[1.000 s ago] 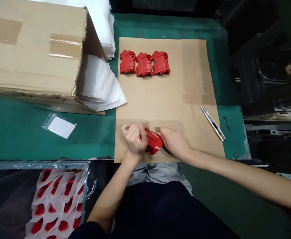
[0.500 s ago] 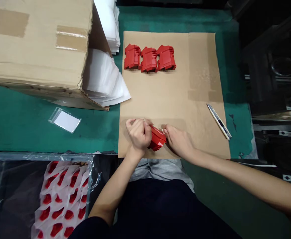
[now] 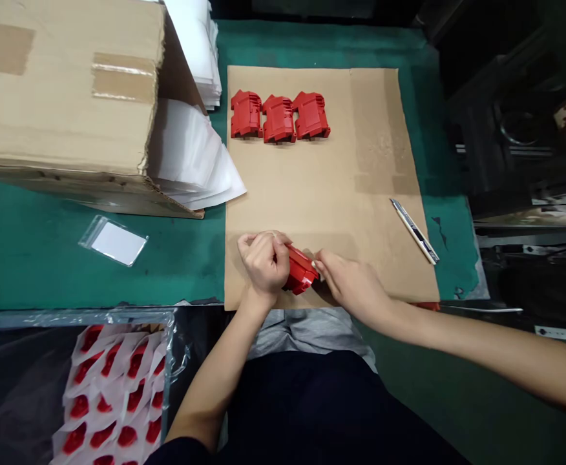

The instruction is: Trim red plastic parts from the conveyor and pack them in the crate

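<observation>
My left hand (image 3: 266,263) is closed around a red plastic housing (image 3: 301,270), held tilted just over the near edge of the cardboard sheet. From the right, my right hand (image 3: 348,281) meets the end of that part, its thumb and forefinger pinched together. Whatever sits between those fingertips, if anything, is too small to make out. Three similar red housings, the left one (image 3: 246,115), the middle one (image 3: 278,120) and the right one (image 3: 311,116), lie in a row at the far left of the sheet.
A brown cardboard sheet (image 3: 312,194) covers part of the green tabletop (image 3: 186,271). On its right lies a snap-off cutter (image 3: 413,230). An open carton (image 3: 70,129) with white sleeves (image 3: 200,155) stands left, near a clear pouch (image 3: 115,240). Lower left, a plastic-lined bin (image 3: 169,342) contains wrapped red parts.
The view has shifted slightly, so the tabletop things appear further left. My right hand has changed angle a little at the housing's end; my left hand keeps its hold.
</observation>
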`<state>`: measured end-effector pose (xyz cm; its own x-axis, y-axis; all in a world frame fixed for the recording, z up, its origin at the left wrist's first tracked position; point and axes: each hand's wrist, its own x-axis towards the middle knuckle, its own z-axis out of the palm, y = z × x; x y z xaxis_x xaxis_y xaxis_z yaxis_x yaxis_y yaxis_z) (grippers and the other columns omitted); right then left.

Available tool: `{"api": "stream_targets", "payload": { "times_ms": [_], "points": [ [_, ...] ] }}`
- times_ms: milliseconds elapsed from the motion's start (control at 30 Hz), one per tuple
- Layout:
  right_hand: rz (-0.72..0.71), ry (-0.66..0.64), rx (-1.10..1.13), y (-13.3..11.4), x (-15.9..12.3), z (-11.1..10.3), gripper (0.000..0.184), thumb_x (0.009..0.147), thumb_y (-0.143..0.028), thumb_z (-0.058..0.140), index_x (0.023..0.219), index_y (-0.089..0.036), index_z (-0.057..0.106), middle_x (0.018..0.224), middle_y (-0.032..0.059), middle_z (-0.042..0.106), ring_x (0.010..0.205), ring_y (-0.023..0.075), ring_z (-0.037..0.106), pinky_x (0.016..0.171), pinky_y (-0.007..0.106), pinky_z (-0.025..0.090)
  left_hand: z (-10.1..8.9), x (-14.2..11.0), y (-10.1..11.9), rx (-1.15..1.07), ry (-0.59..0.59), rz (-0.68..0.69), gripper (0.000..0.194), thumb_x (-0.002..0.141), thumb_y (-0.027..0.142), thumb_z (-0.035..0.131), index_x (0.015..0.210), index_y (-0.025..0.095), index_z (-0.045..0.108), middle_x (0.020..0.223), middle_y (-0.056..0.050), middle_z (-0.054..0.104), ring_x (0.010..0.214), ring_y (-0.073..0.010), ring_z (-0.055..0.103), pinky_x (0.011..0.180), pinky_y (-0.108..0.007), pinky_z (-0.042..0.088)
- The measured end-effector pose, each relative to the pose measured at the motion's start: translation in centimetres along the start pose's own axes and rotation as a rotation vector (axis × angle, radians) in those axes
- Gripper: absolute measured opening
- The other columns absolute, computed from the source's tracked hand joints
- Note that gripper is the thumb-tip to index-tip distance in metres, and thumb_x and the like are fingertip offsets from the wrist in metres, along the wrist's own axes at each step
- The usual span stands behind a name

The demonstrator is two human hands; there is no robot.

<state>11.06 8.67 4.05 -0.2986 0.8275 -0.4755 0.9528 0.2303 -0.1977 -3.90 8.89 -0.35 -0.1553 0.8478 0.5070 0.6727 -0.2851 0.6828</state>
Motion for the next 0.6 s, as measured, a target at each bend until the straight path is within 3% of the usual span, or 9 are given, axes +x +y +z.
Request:
{"api": "stream_targets", "payload": {
  "times_ms": [200, 600],
  "points": [
    [-0.005, 0.107, 0.022, 0.1, -0.2, 1.0, 0.032, 0.102, -0.027, 0.026, 0.101, -0.019, 0.056, 0.087, 0.0068, 0.07, 0.068, 0.0189, 0.064, 0.051, 0.028, 0.021, -0.1, 0.1, 0.0, 0.019, 0.002, -0.003, 0.038, 0.096, 0.015, 0.037, 0.067, 0.022, 0.059, 0.064, 0.001, 0.071, 0.063, -0.0144, 0.067, 0.084, -0.04, 0.034],
    [0.008, 0.122, 0.033, -0.2, -0.6, 1.2, 0.033, 0.103, -0.029, 0.025, 0.101, -0.02, 0.057, 0.085, 0.0059, 0.069, 0.066, 0.0183, 0.063, 0.052, 0.028, 0.02, -0.2, 0.2, 0.0, 0.036, -0.004, -0.012, 0.039, 0.097, 0.016, 0.035, 0.067, 0.023, 0.059, 0.065, 0.001, 0.072, 0.063, -0.0155, 0.067, 0.086, -0.041, 0.035]
  ]
}}
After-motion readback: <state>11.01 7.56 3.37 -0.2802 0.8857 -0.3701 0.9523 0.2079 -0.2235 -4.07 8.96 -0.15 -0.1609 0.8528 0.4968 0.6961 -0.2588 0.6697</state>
